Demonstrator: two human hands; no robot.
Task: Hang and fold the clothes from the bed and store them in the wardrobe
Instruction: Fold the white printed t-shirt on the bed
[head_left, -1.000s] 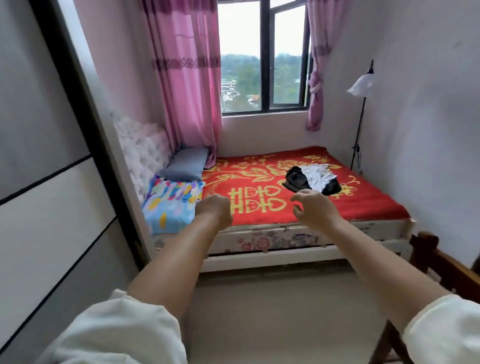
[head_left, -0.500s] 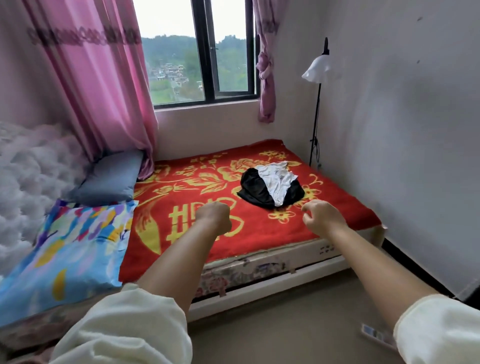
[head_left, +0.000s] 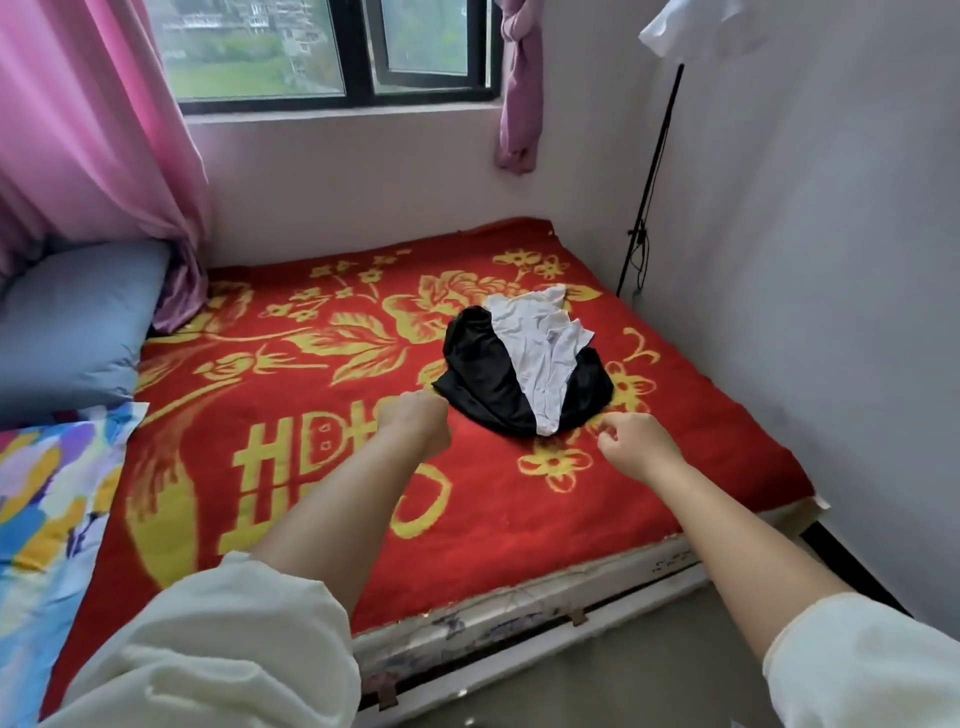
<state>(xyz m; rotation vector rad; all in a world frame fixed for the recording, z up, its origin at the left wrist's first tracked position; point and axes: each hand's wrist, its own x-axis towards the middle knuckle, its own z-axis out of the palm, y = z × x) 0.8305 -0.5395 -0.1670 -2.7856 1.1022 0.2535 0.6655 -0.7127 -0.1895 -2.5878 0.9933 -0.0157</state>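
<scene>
Clothes (head_left: 522, 364) piled toward bed's (head_left: 727, 447) far right corner, long axis window-to-foot; left hand (head_left: 418, 423) and right hand (head_left: 636, 441) curled, holding nothing.

fuzzy woven red blanket (head_left: 322, 467); slightly glossy black garment (head_left: 483, 379); matt white cloth garment (head_left: 535, 343).
</scene>
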